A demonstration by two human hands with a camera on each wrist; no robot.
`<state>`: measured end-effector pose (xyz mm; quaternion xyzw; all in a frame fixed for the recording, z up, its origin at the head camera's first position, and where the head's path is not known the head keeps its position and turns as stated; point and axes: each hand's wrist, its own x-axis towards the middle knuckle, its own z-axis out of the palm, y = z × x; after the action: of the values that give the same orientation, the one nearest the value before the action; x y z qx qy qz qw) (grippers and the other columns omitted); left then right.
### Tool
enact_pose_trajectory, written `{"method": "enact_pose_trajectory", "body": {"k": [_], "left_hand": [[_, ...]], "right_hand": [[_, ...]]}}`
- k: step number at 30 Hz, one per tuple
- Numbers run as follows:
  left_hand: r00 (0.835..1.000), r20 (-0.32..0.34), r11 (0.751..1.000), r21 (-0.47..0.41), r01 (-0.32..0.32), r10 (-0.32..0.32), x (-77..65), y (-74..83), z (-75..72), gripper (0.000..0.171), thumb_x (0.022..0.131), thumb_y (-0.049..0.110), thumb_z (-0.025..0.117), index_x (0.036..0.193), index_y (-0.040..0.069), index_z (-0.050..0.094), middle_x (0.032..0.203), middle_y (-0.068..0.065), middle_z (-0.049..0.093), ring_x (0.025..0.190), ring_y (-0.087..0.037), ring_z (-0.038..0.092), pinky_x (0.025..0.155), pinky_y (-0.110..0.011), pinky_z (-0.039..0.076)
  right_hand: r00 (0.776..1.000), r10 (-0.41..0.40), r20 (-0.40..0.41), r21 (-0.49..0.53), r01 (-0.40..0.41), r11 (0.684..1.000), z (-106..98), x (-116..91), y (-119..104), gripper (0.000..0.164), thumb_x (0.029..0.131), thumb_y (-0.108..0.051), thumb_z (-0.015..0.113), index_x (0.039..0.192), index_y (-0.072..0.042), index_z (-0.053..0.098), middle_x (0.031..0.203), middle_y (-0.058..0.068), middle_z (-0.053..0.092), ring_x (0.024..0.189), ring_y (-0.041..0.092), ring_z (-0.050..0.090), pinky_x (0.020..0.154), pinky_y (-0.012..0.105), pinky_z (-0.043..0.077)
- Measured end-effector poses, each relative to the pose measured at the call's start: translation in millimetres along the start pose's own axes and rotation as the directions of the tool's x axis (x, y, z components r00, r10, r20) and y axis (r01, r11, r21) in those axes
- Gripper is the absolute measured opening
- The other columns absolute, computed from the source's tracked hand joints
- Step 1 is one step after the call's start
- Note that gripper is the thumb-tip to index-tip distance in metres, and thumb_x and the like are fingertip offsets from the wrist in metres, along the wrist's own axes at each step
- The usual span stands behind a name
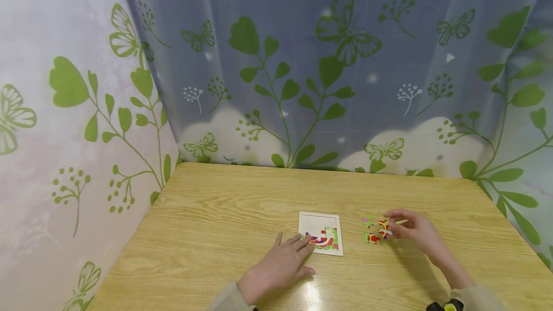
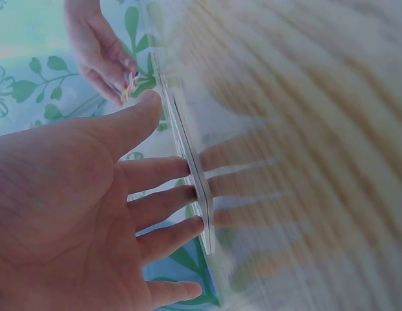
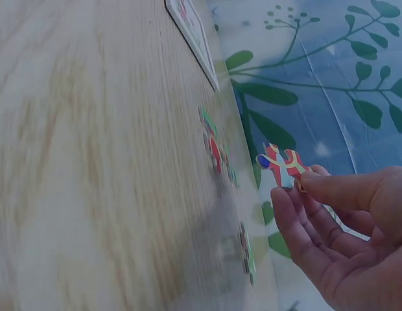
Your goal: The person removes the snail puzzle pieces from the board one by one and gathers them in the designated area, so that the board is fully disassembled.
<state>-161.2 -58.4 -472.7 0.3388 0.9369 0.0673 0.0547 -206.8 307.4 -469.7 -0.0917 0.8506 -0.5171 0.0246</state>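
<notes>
My right hand [image 1: 418, 234] pinches a red, yellow and white jigsaw piece [image 3: 279, 166] between thumb and fingers, raised above the table in the right wrist view. Left of that hand lie loose jigsaw pieces: one with a pink flower [image 1: 366, 220] and one in red and green [image 1: 372, 238]. A white-framed puzzle board [image 1: 309, 221] lies flat at the middle, its lower part filled with joined pieces [image 1: 326, 241]. My left hand [image 1: 280, 264] has its fingers spread and straight, their tips touching the board's lower left edge and partly covering it.
Everything lies on a wood-grain table [image 1: 216, 205]. A curtain with green butterflies and leaves [image 1: 285, 85] hangs along the table's back edge, and similar cloth [image 1: 65, 157] covers the left side. On the right wrist a dark strapped device [image 1: 449, 305] shows at the bottom.
</notes>
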Motion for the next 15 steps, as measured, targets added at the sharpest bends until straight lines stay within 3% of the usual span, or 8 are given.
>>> {"method": "enact_pose_trajectory", "body": {"k": [9,15], "left_hand": [[1.000,0.008,1.000,-0.005,0.008,-0.008,-0.2,0.7,-1.1,0.065,0.099,0.056,0.051,0.153,0.019,0.047,0.161,0.000,0.038,0.148,-0.024,0.037,0.118,-0.061,0.029],[1.000,0.003,1.000,-0.003,0.008,-0.008,0.4,0.5,-0.7,0.065,0.099,0.056,0.051,0.152,0.020,0.047,0.161,0.001,0.038,0.148,-0.024,0.037,0.118,-0.061,0.029]], "right_hand": [[1.000,0.009,-0.020,-0.093,-0.011,0.996,-12.2,-8.6,11.3,0.035,0.098,-0.006,0.066,0.126,0.014,0.060,0.108,0.023,0.066,0.077,0.012,0.070,0.068,0.030,0.062],[0.999,0.037,-0.004,-0.082,-0.037,0.996,-13.9,-9.5,17.2,0.034,0.094,0.000,0.068,0.122,0.017,0.060,0.106,0.025,0.067,0.079,0.010,0.071,0.067,0.030,0.062]]}}
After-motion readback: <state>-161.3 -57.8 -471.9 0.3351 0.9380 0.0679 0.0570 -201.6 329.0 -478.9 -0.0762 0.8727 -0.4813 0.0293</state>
